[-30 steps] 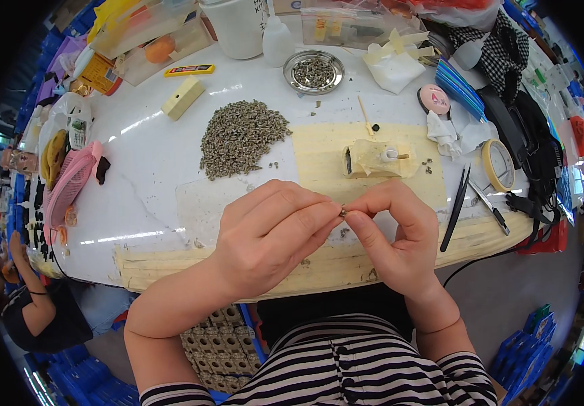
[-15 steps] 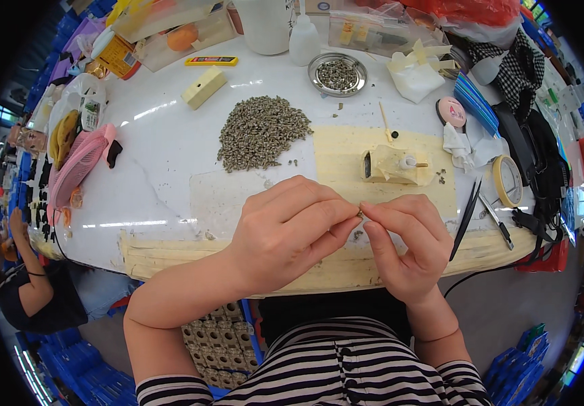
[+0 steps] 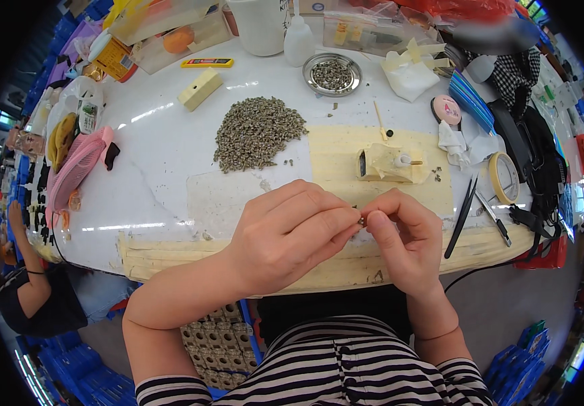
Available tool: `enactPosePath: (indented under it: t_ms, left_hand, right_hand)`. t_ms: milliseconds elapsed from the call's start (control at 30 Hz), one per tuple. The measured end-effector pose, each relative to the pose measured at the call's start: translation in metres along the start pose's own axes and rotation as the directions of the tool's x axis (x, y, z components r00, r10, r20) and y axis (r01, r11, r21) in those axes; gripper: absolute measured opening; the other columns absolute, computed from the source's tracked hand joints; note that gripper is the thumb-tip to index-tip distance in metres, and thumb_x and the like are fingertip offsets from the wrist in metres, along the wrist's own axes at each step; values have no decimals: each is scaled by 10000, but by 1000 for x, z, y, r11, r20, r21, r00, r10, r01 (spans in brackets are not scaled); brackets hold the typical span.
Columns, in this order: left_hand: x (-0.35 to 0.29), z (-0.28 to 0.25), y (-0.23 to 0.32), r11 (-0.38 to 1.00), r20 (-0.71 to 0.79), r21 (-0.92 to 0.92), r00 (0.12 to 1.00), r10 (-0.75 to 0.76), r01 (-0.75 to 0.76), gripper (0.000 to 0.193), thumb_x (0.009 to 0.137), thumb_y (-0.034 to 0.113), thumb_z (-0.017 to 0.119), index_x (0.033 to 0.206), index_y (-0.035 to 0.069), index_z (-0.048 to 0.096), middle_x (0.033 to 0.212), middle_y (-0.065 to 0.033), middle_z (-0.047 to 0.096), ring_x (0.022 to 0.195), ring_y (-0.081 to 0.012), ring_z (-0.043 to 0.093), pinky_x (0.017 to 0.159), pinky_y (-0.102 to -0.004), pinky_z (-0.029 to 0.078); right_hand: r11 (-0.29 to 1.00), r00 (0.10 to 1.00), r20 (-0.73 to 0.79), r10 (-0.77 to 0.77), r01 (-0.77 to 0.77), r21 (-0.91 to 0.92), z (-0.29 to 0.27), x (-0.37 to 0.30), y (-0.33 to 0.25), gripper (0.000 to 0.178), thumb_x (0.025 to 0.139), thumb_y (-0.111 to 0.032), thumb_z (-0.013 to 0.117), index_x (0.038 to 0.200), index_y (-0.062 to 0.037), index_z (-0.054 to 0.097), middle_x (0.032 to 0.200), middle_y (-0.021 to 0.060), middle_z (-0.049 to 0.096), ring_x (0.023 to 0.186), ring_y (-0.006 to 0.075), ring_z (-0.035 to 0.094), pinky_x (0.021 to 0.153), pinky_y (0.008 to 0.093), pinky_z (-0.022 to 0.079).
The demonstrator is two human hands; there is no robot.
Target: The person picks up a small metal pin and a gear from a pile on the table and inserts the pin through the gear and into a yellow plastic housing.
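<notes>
Fingertips of both hands meet above the near edge of the table. My left hand [image 3: 282, 237] is closed in a pinch, and my right hand [image 3: 407, 247] pinches from the other side with thumb and forefinger. Between them sits a tiny metal part [image 3: 361, 221], mostly hidden by the fingers, so its exact kind cannot be told. Beyond the hands stands a tape-wrapped block [image 3: 376, 166] with a small white nozzle-like piece and a stick on top. A large heap of small metal parts [image 3: 254, 132] lies farther left.
A round metal dish [image 3: 309, 82] holds more small parts. Tweezers [image 3: 462, 216], a pen-like tool [image 3: 493, 218] and a tape roll [image 3: 495, 177] lie at right. Farther back are a cream block [image 3: 200, 89], a squeeze bottle [image 3: 298, 42] and plastic boxes. Another person [image 3: 31, 291] sits at left.
My right thumb has risen and now presses nearer the forefinger tip at the tiny part. My left hand stays almost in place. The table view has shifted slightly left.
</notes>
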State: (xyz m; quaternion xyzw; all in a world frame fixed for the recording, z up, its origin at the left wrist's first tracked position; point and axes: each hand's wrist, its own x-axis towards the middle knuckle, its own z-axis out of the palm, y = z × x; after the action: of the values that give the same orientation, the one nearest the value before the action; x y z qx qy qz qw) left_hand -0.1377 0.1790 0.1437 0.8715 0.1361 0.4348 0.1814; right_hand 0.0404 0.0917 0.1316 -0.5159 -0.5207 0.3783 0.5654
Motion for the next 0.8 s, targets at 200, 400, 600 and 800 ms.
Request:
enactPosePath:
  t_ms: [200, 400, 600, 800]
  left_hand:
    - [-1, -1, 1, 999, 22, 31, 1000, -18, 17, 267, 650, -39, 825, 890, 14, 721, 831, -78, 691, 689, -217, 661, 564, -305, 511]
    - [-2, 0, 0, 996, 15, 24, 996, -84, 83, 259, 654, -45, 823, 884, 20, 724, 812, -79, 690, 695, -217, 665, 575, -302, 517]
    - [0, -4, 0, 993, 1, 1, 993, -120, 120, 247, 670, -45, 824, 887, 19, 726, 806, -83, 690, 700, -213, 667, 583, -298, 520]
    - [0, -3, -1, 998, 8, -32, 999, -48, 49, 267, 682, -37, 829, 924, 8, 727, 843, -94, 698, 704, -219, 667, 581, -300, 521]
  right_hand:
    - [996, 998, -9, -59, 58, -65, 0, 1, -1, 63, 878, -26, 733, 884, 9, 681, 791, 58, 663, 724, 128, 600, 676, 253, 478]
    - [866, 911, 0, -412, 392, -311, -2, 4, -3, 162, 787, 14, 774, 943, -5, 733, 836, 84, 697, 745, 204, 637, 669, 290, 491]
    - [839, 914, 9, -406, 377, -392, 1, 3, -6, 183, 785, 18, 768, 967, -6, 756, 852, 88, 708, 760, 219, 652, 676, 312, 505]
    - [907, 957, 3, -290, 276, -318, 1, 2, -1, 83, 848, -20, 740, 928, -3, 743, 832, 95, 703, 736, 212, 634, 673, 299, 491]
